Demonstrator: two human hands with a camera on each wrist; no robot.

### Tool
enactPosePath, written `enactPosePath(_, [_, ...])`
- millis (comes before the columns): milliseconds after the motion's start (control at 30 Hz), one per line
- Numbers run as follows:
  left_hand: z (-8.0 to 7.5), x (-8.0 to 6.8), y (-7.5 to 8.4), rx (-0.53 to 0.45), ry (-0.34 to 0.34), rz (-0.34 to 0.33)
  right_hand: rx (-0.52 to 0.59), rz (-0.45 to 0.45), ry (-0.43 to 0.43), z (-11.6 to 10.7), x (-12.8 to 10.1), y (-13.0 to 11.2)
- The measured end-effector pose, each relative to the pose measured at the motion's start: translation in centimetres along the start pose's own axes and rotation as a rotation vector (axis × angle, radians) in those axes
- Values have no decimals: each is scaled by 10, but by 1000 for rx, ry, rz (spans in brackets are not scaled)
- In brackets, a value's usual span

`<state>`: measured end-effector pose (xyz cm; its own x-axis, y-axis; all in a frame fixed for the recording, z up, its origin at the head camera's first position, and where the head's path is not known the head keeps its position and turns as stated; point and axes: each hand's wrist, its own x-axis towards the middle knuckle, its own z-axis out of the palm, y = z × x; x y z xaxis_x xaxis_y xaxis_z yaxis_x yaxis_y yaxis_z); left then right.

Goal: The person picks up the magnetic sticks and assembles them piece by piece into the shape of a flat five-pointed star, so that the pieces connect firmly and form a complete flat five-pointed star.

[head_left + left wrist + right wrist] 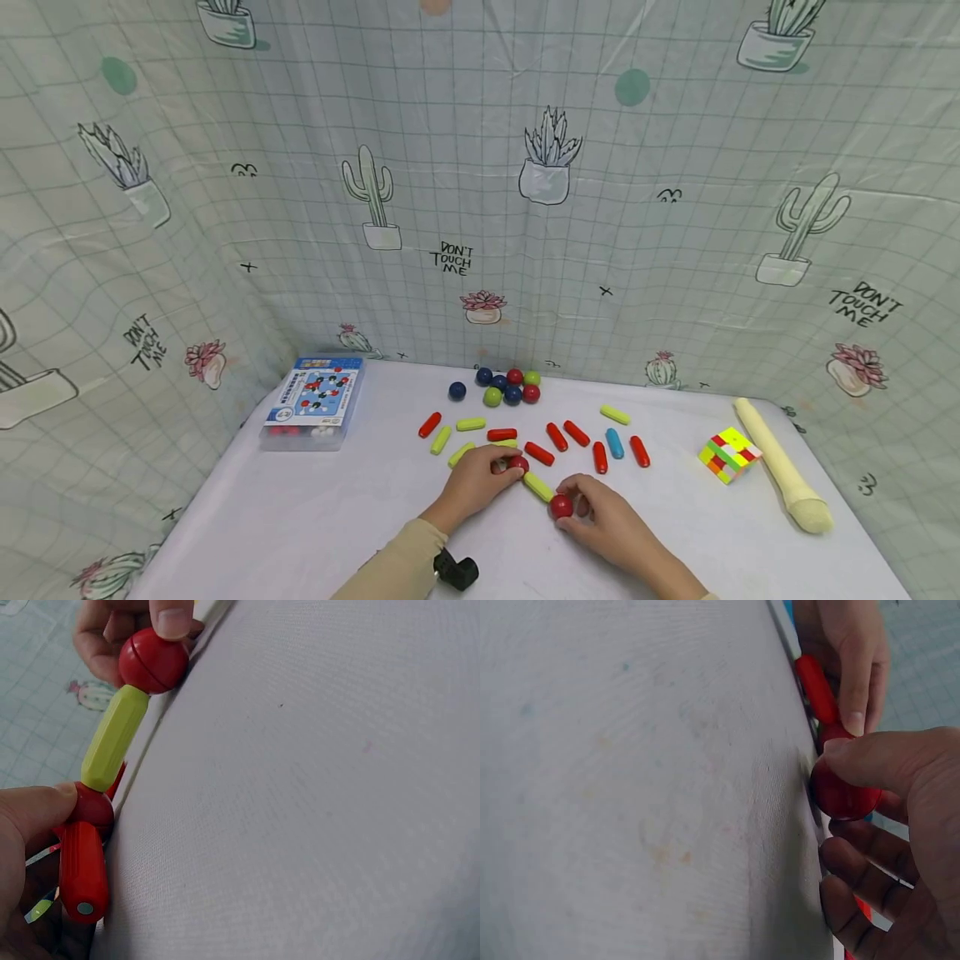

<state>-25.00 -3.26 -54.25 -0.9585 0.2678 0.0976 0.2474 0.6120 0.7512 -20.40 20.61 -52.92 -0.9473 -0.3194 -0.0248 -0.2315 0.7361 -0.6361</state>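
Note:
On the white table lies a short chain: a red ball (519, 463), a yellow-green rod (537, 486) and a second red ball (561, 506). My left hand (480, 477) pinches the first red ball (94, 808), which also joins a red rod (82, 870). My right hand (596, 512) pinches the second red ball (844, 791) at the other end of the yellow-green rod (114, 736). Both hands rest on the table.
Loose red, yellow-green and blue rods (555, 436) lie behind the hands, with a cluster of balls (510, 387) further back. A boxed kit (315, 402) sits at the left. A colour cube (727, 454) and a cream recorder (780, 462) lie at the right. Patterned cloth walls surround the table.

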Motion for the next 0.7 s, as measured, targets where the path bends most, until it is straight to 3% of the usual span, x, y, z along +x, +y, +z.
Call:
enactPosePath(267, [1, -1, 0, 4, 3, 2, -1, -39, 18, 0, 2, -1])
enactPosePath(700, [-4, -5, 3, -3, -2, -14, 25, -30, 45, 3, 1, -2])
